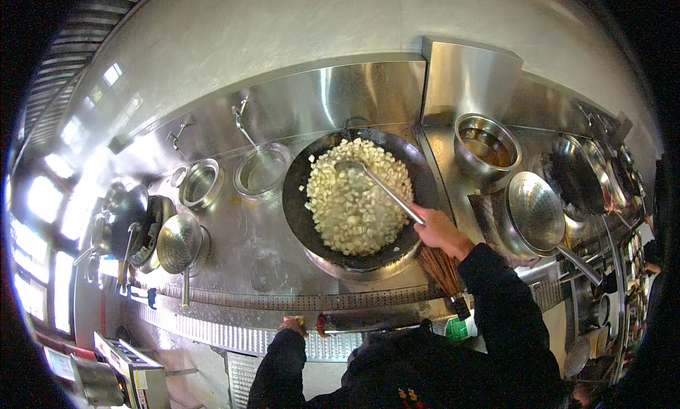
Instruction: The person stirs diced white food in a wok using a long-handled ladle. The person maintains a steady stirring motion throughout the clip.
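A large black wok [297,207] sits on the steel range, full of pale diced pieces [366,218] in some liquid. My right hand [441,229] grips the steel handle of a cooking ladle [390,191]; its bowl lies among the pieces in the upper middle of the wok. Low at the front edge of the range is my left hand [294,324], with something small and yellowish at its fingers, perhaps a cloth; its grip is too small to make out. Just right of it a red knob or handle [321,325] shows. A bamboo wok brush [441,271] lies under my right forearm.
Left of the wok stand a steel pot [236,178] under a tap, a smaller pot [183,188] and a perforated strainer [179,241]. To the right are a pot of brown liquid [462,148], a large perforated strainer [535,210] and stacked pans. Part of another person shows at far right.
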{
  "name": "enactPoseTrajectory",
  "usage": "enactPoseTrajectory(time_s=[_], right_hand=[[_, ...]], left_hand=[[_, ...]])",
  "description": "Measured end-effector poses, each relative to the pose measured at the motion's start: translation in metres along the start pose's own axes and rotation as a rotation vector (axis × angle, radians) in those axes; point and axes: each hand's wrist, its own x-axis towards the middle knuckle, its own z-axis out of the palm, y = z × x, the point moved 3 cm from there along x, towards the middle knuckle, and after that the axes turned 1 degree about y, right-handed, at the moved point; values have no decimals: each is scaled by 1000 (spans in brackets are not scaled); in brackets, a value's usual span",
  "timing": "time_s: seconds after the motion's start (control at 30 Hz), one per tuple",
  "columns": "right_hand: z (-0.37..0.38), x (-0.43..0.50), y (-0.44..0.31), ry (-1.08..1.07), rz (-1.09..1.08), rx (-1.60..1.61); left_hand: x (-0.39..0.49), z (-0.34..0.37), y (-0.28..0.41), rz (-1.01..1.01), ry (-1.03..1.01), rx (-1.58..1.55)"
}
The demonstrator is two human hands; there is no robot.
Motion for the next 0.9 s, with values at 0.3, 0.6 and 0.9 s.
enactPoseTrajectory(time_s=[0.3, 0.6, 0.9], right_hand=[[-13, 7, 27, 40, 95, -340], [43, -55, 10, -432, 422, 721], [-7, -112, -23, -591, 532, 977]], left_hand=[[-5, 3, 3, 25, 21, 44], [4, 16, 5, -32, 90, -70], [9, 24, -10, 72, 164, -76]])
